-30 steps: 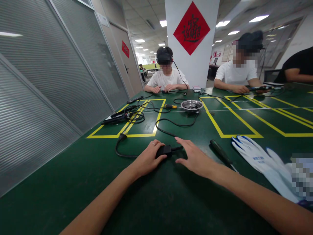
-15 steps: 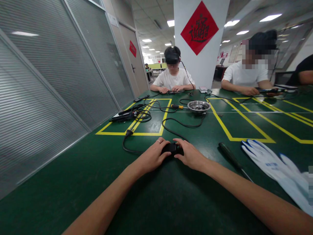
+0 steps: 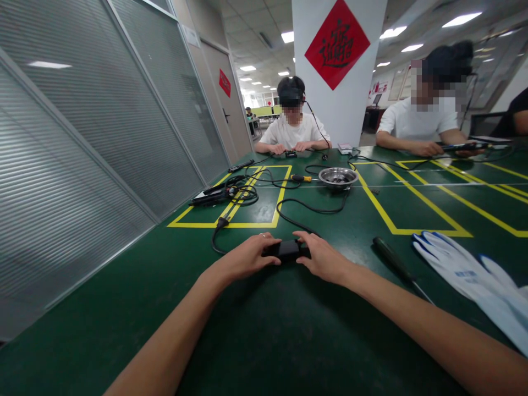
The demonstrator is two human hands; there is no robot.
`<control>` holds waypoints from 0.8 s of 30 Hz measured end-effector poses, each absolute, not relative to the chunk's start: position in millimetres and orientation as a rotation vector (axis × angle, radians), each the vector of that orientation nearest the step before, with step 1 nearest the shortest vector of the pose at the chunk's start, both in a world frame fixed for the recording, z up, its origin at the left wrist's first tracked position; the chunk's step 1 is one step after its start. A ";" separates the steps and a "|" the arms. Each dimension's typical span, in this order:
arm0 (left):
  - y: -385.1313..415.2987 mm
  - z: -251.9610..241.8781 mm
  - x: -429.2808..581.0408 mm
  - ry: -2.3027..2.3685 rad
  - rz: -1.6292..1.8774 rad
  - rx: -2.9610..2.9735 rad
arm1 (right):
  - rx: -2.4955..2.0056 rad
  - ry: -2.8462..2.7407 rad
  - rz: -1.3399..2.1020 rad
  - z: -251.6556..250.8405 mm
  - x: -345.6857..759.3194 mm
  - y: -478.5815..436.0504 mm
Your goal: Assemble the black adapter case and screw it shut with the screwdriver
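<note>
The black power brick [image 3: 289,250] lies between the two hands, low over the near part of the worktop [image 3: 264,341]; whether its underside touches the surface cannot be told. The left hand [image 3: 251,253] grasps its left end, thumb in front and fingers behind. The right hand [image 3: 324,258] has closed in from beside the brick, and its grip now takes the right end. The left hand has slid outward, so more of the brick's top shows; it seems steadied from both ends rather than by one hand. Beyond the brick to the left lies the plug [image 3: 223,221]; beyond it to the right, the metal bowl [image 3: 338,186]. Right of the brick lie the dark-handled screwdriver [image 3: 391,257] and, farther out, the white gloves [image 3: 466,269].
</note>
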State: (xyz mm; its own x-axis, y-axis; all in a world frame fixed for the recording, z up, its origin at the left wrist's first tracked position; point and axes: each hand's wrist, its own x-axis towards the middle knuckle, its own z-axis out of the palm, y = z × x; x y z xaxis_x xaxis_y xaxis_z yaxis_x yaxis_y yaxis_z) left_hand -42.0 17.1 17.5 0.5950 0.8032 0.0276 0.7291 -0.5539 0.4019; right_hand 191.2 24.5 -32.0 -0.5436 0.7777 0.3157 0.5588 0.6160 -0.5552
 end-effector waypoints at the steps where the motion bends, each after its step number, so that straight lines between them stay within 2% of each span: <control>1: 16.9 18.6 -41.6 1.233 0.301 2.475 | -1.047 -2.303 0.522 -31.5 190.7 24.7; 6: 13.8 19.4 -36.4 1.255 0.410 2.503 | -1.046 -2.327 0.463 -29.6 191.4 27.6; 16: 18.7 14.0 -43.0 1.314 0.331 2.392 | -1.132 -2.440 0.305 -17.3 184.3 22.9; 20: 19.3 11.7 -43.3 1.323 0.350 2.343 | -1.368 -2.400 0.151 5.1 205.4 19.5; 24: 14.7 8.4 -34.5 1.315 0.398 2.292 | -1.812 -2.276 0.018 21.6 264.5 8.0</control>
State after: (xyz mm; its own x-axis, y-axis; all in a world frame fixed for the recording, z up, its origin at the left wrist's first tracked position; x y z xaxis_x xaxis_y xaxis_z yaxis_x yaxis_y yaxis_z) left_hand -34.5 14.7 8.4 0.4998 0.8659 0.0188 0.7311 -0.4335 0.5268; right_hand 264.5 8.0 21.6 -0.2073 0.9629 0.1726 0.9601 0.2341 -0.1530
